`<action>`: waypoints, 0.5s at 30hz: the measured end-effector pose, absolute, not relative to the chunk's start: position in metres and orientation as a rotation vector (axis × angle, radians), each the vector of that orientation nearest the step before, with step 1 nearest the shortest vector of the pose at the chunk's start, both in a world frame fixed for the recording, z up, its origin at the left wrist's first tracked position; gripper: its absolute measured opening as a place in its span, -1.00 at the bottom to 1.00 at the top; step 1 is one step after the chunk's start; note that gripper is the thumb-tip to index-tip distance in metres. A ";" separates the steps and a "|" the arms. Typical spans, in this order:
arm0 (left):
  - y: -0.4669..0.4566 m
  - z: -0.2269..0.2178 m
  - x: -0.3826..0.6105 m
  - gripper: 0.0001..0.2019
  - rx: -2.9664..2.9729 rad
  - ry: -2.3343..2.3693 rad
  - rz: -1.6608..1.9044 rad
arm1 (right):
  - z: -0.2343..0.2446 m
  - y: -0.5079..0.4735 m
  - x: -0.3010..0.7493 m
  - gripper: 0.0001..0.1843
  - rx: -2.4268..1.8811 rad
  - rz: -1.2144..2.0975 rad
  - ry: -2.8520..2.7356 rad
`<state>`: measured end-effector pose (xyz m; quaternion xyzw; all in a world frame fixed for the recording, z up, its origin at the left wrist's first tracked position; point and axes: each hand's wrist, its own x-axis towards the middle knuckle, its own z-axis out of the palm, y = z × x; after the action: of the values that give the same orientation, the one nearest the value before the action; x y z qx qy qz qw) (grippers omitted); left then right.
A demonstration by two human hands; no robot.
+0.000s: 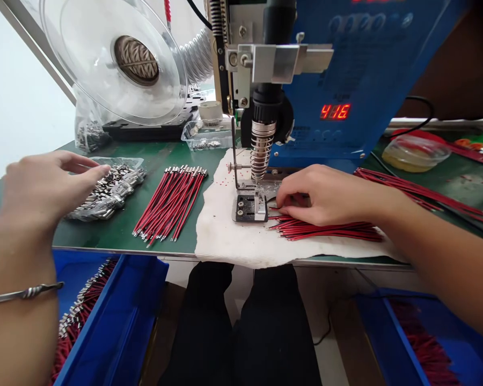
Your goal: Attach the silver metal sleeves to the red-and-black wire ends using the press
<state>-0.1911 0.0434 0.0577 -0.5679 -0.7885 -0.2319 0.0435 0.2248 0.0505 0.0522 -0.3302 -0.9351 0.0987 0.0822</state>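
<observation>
Left hand (pixel 48 181) at parts bag (pixel 118 194) (bare green before bench edge (pixel 124 250)).

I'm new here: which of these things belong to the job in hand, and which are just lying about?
Seemingly in the job:
red-black wires by the right hand
small metal parts by the left hand
blue machine
metal-tipped wire bundle

Probably just lying about:
round plastic tub
pale roll

My left forearm (pixel 20 335) angled inward, left hand (pixel 50 185) knuckles up, fingers loosely outstretched, my right forearm (pixel 438 241) slanting in, right hand (pixel 317 194) curled, thumb and forefinger close together.
</observation>
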 end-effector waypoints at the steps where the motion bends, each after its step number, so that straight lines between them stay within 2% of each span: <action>1: 0.043 0.060 -0.186 -0.73 -1.695 -2.447 -0.702 | 0.052 0.051 0.225 -0.85 -1.002 0.290 -2.792; 15: 0.044 0.061 -0.178 -0.80 -1.792 -2.548 -0.712 | 0.044 0.044 0.220 -0.98 -0.801 0.293 -2.430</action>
<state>-0.1781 0.0444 0.0608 -0.5606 -0.7971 -0.2228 -0.0270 0.2196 0.0436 0.0444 -0.2986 -0.9059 0.1093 0.2796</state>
